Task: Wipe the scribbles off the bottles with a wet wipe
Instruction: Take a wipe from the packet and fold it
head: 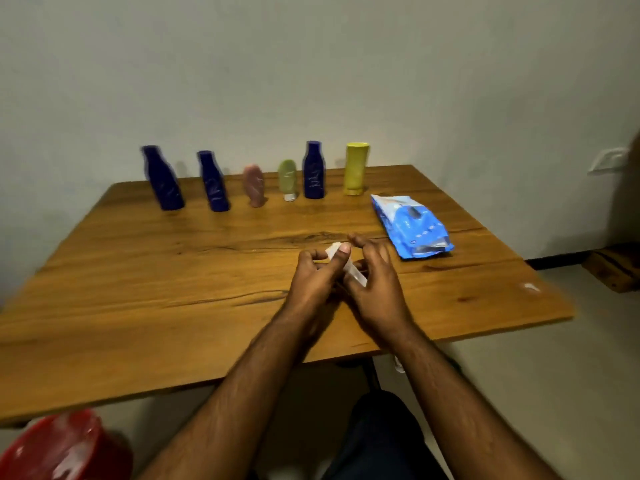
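Note:
Several bottles stand in a row along the far edge of the wooden table [138,271]: a dark blue bottle [162,178] at the left, a second blue bottle [213,181], a pink bottle [254,185], a green bottle [287,180], a third blue bottle [313,170] and a yellow bottle [355,168]. Pale scribbles show on the blue ones. At the table's middle my left hand [313,275] and my right hand [375,282] both pinch a folded white wet wipe [346,263] between them.
A blue pack of wet wipes [412,226] lies on the table to the right of my hands. A red bucket [59,448] sits on the floor at the lower left. A wooden block [613,268] lies by the wall at the right.

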